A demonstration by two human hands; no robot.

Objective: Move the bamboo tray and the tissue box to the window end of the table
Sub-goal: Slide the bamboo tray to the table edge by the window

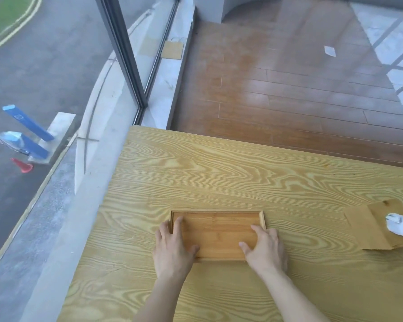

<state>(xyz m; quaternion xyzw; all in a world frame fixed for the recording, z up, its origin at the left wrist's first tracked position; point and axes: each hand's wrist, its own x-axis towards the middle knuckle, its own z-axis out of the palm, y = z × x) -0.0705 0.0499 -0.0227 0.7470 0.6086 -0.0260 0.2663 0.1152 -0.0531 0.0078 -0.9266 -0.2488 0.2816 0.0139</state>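
Observation:
The bamboo tray (216, 231), shallow and rectangular, lies flat on the light wooden table (219, 173) near the middle of the view. My left hand (172, 249) grips its near left corner, fingers over the rim and thumb inside. At the near right corner my right hand (264, 248) holds the tray the same way. The tissue box (370, 226), wooden with a white tissue sticking out of its top, stands at the right edge of the view, apart from the tray.
The window (56, 77) and its grey sill (63, 219) run along the table's left side. Beyond the table's far edge lies brown wooden floor (289, 89), with a paper bag (172, 49) against the window base.

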